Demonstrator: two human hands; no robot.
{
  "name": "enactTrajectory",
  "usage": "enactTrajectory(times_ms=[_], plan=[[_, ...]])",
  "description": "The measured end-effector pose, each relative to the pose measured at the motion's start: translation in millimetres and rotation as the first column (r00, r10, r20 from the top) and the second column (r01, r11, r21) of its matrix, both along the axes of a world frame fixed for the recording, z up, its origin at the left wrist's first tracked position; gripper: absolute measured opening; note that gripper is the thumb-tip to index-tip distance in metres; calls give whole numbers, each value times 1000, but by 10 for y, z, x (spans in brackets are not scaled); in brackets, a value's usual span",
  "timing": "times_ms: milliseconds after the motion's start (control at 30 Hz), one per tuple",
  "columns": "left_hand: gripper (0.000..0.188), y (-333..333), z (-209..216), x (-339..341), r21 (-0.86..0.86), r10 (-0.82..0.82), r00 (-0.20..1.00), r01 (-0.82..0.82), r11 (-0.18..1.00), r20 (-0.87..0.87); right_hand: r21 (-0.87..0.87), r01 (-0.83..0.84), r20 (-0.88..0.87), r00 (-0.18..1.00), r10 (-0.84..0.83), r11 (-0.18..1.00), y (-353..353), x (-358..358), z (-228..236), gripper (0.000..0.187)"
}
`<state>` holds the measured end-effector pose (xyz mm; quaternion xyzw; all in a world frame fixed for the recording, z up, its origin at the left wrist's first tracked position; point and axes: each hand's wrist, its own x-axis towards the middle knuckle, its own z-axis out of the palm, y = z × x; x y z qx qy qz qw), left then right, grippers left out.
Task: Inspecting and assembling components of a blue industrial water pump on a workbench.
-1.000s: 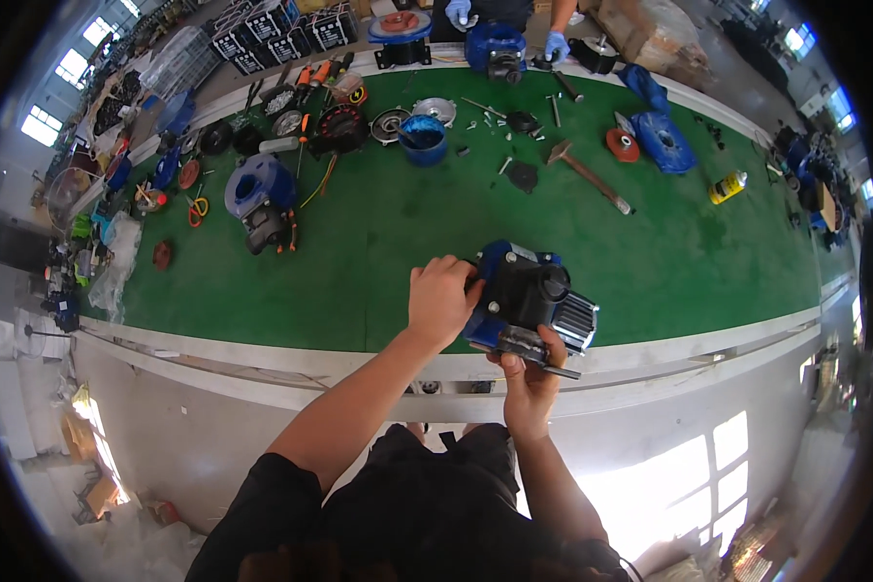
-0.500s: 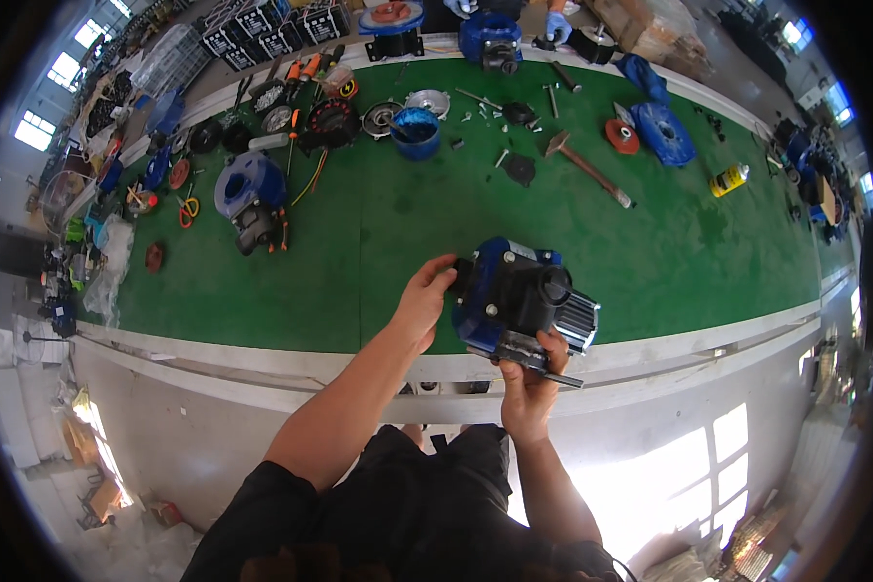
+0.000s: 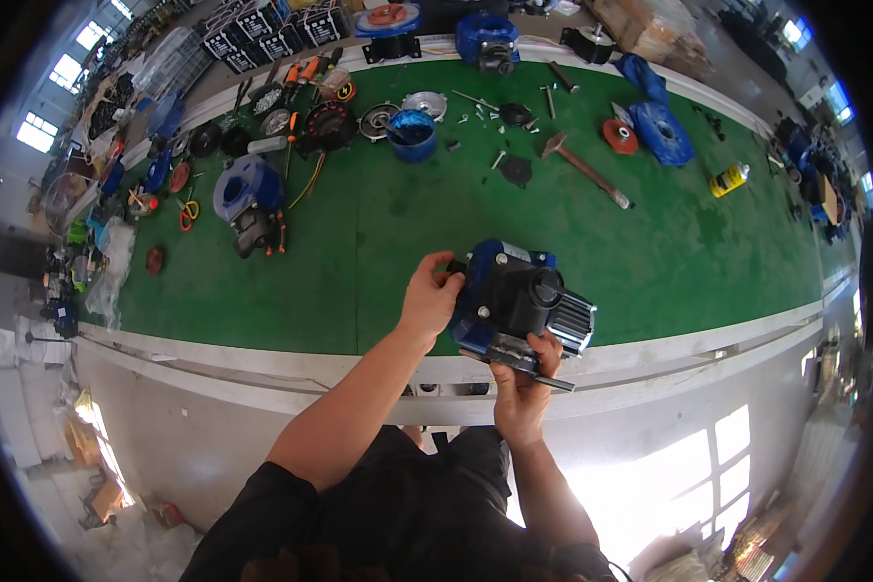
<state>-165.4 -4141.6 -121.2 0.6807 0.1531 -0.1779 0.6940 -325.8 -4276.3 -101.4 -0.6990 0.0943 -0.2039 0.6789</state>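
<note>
A blue and black motor pump [image 3: 514, 299] with a finned silver-black end is held over the near edge of the green table. My right hand [image 3: 522, 396] grips its near side from below, thumb and fingers around the flat metal base. My left hand [image 3: 431, 303] is closed at the pump's left end, its fingertips around a small black part [image 3: 457, 266] there. The fingers partly hide that part. The pump is tilted, with a round black cap [image 3: 545, 284] facing up.
Left on the green table [image 3: 669, 281] stands another blue pump [image 3: 250, 189]. Farther back are a blue pot [image 3: 413, 138], a hammer [image 3: 587, 170], loose screws and black discs. A yellow bottle [image 3: 728, 179] lies at the right, near a blue casing [image 3: 662, 133]. Orange-handled scissors [image 3: 189, 214] lie left.
The pump has shifted slightly left and toward me, along with my right hand. My left hand has turned a little at the black part. Another person's gloved hands have left the far edge.
</note>
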Motion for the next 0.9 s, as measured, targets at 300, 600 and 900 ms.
enactTrajectory(times_ms=[300,600,900], plan=[[19,87,161,108,360,-325,934,254,898,151,-98,28,4,1000,-28,995,-18,19,1,65],[12,82,266,170,238,-316,949,311,920,-17,-221,-3,-25,1000,-2,975,-88,21,92,68],[28,75,-34,52,-121,22,999,-28,992,-49,-772,-179,9,956,293,609,-1057,692,1541,37]])
